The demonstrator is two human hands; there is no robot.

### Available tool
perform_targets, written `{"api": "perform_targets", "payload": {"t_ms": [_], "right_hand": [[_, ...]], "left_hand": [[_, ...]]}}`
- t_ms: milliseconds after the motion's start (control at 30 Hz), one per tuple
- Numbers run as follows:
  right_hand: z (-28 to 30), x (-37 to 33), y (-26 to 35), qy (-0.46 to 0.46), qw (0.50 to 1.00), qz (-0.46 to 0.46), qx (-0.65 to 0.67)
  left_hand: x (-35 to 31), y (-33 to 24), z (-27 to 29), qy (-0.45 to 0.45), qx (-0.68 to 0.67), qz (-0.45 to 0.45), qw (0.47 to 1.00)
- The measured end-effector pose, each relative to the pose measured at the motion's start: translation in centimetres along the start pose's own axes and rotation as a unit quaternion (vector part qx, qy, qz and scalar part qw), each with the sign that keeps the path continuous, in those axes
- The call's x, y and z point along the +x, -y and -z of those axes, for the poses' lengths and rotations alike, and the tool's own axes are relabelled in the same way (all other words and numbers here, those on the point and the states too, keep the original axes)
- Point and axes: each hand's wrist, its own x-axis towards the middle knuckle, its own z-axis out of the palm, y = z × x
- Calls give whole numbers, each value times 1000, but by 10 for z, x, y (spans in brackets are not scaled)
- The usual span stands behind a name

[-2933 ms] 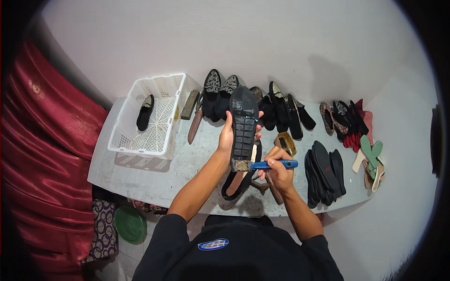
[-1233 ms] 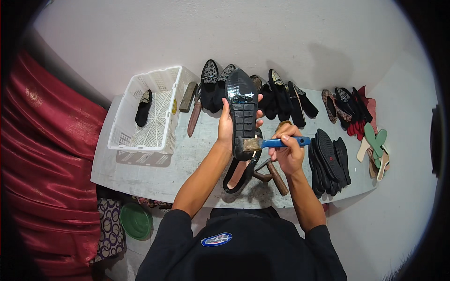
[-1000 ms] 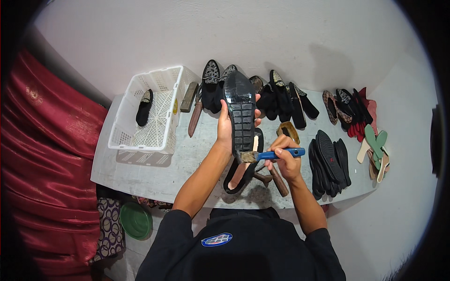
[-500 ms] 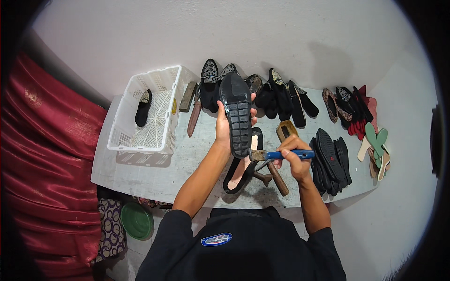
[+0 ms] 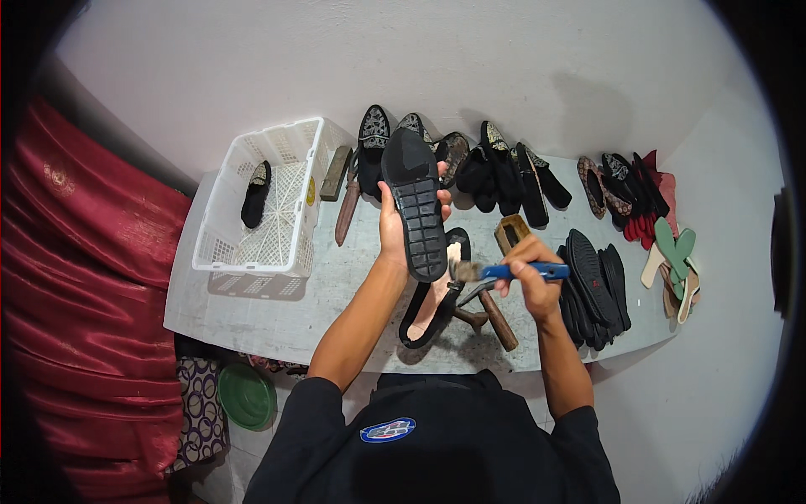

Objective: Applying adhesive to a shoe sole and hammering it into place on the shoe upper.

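So the left hand (image 5: 393,220) had a black shoe (image 5: 416,210) held up off the bench (image 5: 252,307), ridged sole facing the camera, toe pointing away toward the wall; the fingers (image 5: 442,198) were wrapped round from behind, tips peeking over the right edge of the sole near the toe half, thumb side on the left edge; heel end hung down below the palm. The right hand (image 5: 529,273) was closed round a blue-handled brush (image 5: 512,271), fingers curled tight over the handle, bristle end poking left and sitting right at the heel end of that sole; looked like touching but it's too small to swear by.

Underneath, lying on the bench, was another black shoe (image 5: 432,294) with a pale insole, opening up; a wooden-handled hammer (image 5: 494,312) lay just beside it. White plastic crate (image 5: 269,202) on the left held one black shoe (image 5: 254,195); a row of black shoes (image 5: 495,172) ran along the back; stack of black soles (image 5: 592,286) to the right.
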Motion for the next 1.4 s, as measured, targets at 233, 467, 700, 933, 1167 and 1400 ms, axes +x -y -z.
{"api": "perform_targets", "payload": {"t_ms": [233, 467, 700, 933, 1167, 1400], "right_hand": [[-18, 2, 6, 44, 996, -49, 52], [7, 4, 1, -31, 999, -6, 33], [10, 6, 1, 0, 998, -45, -34], [17, 20, 14, -78, 996, 46, 11], [18, 31, 7, -168, 982, 77, 39], [24, 2, -15, -126, 990, 53, -20]], "left_hand": [[1, 6, -5, 10, 10, 12, 1000], [-4, 9, 1, 1, 50, 29, 998], [-3, 17, 5, -24, 58, 43, 997], [-14, 24, -2, -27, 100, 64, 993], [-19, 33, -11, 9, 107, 151, 983], [-23, 40, 6, -27, 133, 164, 977]]}}
